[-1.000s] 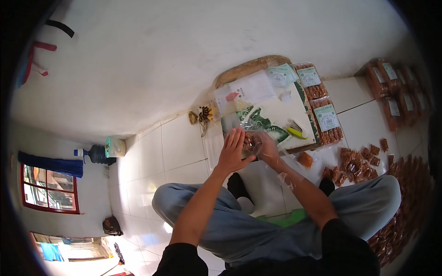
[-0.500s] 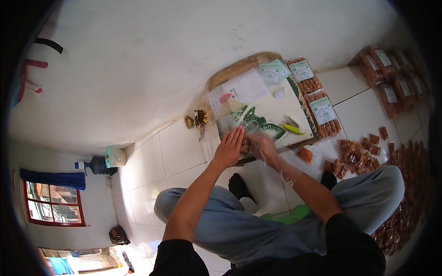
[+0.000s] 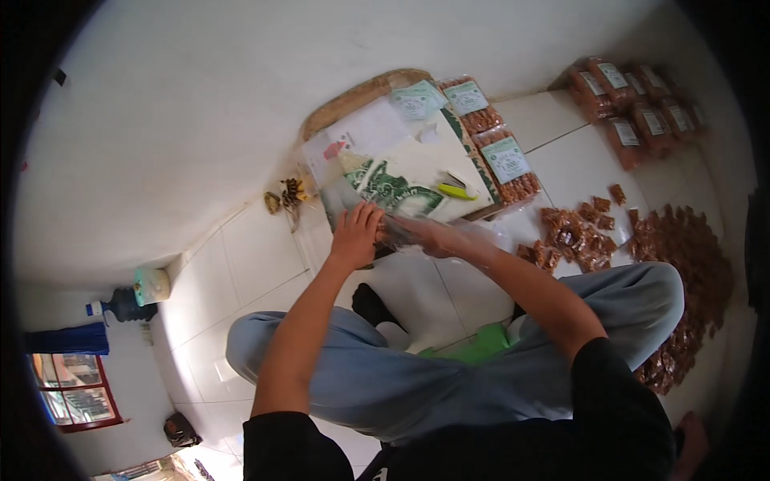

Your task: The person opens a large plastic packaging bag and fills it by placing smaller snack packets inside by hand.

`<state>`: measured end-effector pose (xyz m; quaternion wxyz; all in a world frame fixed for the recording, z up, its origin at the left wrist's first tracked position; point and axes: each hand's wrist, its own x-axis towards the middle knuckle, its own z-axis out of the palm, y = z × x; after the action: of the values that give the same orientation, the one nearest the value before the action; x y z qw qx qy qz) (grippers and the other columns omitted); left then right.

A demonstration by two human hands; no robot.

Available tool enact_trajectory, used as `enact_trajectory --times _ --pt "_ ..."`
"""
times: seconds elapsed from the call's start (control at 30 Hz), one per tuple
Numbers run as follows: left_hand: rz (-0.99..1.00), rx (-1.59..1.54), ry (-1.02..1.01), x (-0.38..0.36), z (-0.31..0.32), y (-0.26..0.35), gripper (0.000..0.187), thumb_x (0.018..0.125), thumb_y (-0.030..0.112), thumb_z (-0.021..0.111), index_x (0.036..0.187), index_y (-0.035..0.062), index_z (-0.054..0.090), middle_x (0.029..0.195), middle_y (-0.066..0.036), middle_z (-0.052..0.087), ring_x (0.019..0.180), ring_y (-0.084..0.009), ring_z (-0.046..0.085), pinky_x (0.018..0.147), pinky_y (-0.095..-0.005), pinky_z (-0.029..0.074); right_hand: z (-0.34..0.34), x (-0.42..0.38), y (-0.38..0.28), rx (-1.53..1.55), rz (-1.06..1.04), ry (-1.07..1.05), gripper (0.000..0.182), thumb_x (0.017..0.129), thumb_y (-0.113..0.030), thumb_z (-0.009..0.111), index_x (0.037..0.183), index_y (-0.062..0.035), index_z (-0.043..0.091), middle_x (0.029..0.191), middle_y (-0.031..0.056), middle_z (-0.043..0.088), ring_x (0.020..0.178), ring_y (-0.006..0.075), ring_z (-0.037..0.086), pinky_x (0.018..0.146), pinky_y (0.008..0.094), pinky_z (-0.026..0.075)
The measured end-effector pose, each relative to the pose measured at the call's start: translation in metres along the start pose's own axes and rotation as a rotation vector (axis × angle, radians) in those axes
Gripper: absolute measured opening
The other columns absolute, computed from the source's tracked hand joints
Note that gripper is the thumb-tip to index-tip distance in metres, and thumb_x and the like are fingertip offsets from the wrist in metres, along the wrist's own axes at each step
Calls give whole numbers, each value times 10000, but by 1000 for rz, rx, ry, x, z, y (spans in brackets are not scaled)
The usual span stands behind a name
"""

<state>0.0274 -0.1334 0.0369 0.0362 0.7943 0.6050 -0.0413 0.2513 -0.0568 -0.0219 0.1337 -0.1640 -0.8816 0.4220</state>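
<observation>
My left hand (image 3: 355,234) is at the board's near edge, its fingers together and bent over a clear plastic bag; the thumb is hidden. Brown snack packets (image 3: 393,231) show dimly through the film between my hands. My right hand (image 3: 433,238) reaches in from the right with film around it, and its fingers are blurred. Beyond both hands lies a board (image 3: 417,164) with a white and green top. On it rest a yellow-green stapler (image 3: 457,191), a stack of printed labels (image 3: 417,102) and flat clear bags (image 3: 361,136).
Two filled, labelled packs (image 3: 507,164) lie along the board's right side. More packs (image 3: 634,132) are stacked by the wall. Loose brown packets (image 3: 577,236) and a large heap (image 3: 682,280) cover the floor at right. A green object (image 3: 485,341) lies between my legs.
The view has shifted, so the scene sits farther left and higher. My left fingers look more bent over the bag. My right hand looks more stretched out toward the left one.
</observation>
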Motion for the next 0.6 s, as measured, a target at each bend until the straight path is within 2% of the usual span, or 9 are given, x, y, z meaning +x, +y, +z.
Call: enact_trajectory --times 0.03,0.07,0.1,0.2,0.27,0.37,0.47,0.53,0.6 --pt "12 3 45 1 4 -1 672 724 116 658 1334 115 374 1405 -87 364 1359 -284 284 1070 -538 269 -30 -6 -30 28 259 -166 603 927 -131 525 1463 -66 256 1217 222 554 966 311 594 875 360 457" --pt "14 -17 52 3 8 -4 672 724 116 658 1334 115 374 1405 -87 364 1359 -284 284 1070 -538 269 -30 -12 -23 17 274 -177 603 927 -131 525 1463 -66 256 1217 222 554 966 311 594 875 360 457" --pt "-4 -18 61 2 9 -5 682 712 111 661 1331 122 375 1388 -87 378 1347 -282 300 1063 -534 275 -25 -20 -10 445 458 -121 595 930 -155 532 1458 -65 272 1219 215 553 949 288 588 877 341 460" --pt "-37 -48 67 0 1 -5 687 690 91 651 1321 125 382 1347 -91 408 1314 -283 339 1046 -516 286 -50 -65 10 134 26 6 550 911 -213 569 1411 -110 363 1184 223 582 1062 347 584 889 409 469" --pt "-43 31 76 -1 5 -8 655 702 97 621 1313 76 388 1363 -123 409 1317 -303 338 1046 -461 292 -105 -96 -33 -221 299 -93 447 912 -255 579 1317 -92 486 1133 197 621 999 324 622 870 398 493" --pt "-59 -14 69 -3 4 -8 699 711 74 624 1354 111 351 1384 -99 377 1346 -290 297 1090 -492 250 -137 -148 -18 -441 210 35 308 913 -265 570 1145 -65 605 1053 163 658 947 319 642 818 411 515" --pt "-65 -31 61 -3 7 -9 731 718 62 615 1385 105 319 1404 -109 361 1360 -293 276 1108 -477 231 -144 -186 -3 -491 331 382 240 925 -271 558 970 -57 656 1008 180 662 886 354 642 742 435 531" --pt "-69 -40 42 -2 2 -6 751 721 53 608 1404 95 298 1417 -120 345 1364 -295 268 1112 -467 225 -126 -202 24 -547 996 168 356 937 -364 509 1078 -56 618 1033 198 656 936 355 639 792 460 514" --pt "-70 -48 37 -1 4 -7 752 716 49 607 1402 88 300 1427 -122 332 1368 -297 260 1112 -465 226 -88 -224 57 -468 1065 80 484 909 -453 505 1201 -69 536 1062 206 650 999 377 621 856 485 487"
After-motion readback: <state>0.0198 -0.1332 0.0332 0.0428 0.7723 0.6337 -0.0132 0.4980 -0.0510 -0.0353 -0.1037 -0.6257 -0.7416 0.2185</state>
